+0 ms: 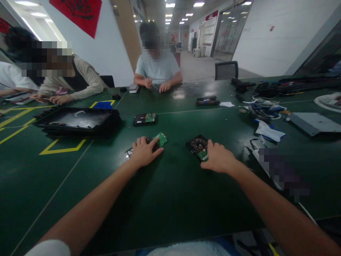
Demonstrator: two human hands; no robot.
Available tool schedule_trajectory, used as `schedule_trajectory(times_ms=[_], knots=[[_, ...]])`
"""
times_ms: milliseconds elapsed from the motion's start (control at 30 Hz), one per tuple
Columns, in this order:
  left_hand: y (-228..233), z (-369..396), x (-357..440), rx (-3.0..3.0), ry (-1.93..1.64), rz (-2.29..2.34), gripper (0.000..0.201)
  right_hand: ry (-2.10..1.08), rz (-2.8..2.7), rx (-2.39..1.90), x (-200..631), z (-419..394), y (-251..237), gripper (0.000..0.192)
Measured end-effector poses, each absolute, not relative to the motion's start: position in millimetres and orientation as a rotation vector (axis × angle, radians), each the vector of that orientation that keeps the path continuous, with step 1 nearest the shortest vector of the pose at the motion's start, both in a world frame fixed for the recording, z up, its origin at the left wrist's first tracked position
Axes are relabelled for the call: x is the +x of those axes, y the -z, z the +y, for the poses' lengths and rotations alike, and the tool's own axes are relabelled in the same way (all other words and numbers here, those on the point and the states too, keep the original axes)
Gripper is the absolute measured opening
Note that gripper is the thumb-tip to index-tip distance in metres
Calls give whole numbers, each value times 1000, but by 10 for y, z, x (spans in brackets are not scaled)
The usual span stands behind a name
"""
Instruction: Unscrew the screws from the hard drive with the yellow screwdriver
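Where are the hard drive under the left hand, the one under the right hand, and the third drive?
left drive [161, 139], head view, green board
right drive [196, 144], head view, black top
third drive [144, 119], head view, centre

dark green worktop [170, 199] with thin pale lines and yellow tape outlines [62, 150], black drive [197, 145] with small green board, green circuit board [161, 138], black tray [77, 121], blue patch [103, 105], red wall hanging [80, 12], white cloth [269, 131]

Each hand [144, 152] [218, 158] rests on a hard drive [157, 141] [197, 145].
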State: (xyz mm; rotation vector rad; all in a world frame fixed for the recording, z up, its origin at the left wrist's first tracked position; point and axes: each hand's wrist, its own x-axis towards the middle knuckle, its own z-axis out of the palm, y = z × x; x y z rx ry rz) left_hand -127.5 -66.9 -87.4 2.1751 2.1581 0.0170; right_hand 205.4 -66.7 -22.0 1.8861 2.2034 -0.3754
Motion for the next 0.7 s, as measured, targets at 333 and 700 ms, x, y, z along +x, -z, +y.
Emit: schedule_trajectory(times_ms=[333,700], knots=[[878,342,-349,2392,-28,1890,87,538,2469,1560,2196,-1243,235,117],[831,643,421,2497,14,1585,94,715,2772,1137,1801,-1152,232,121]])
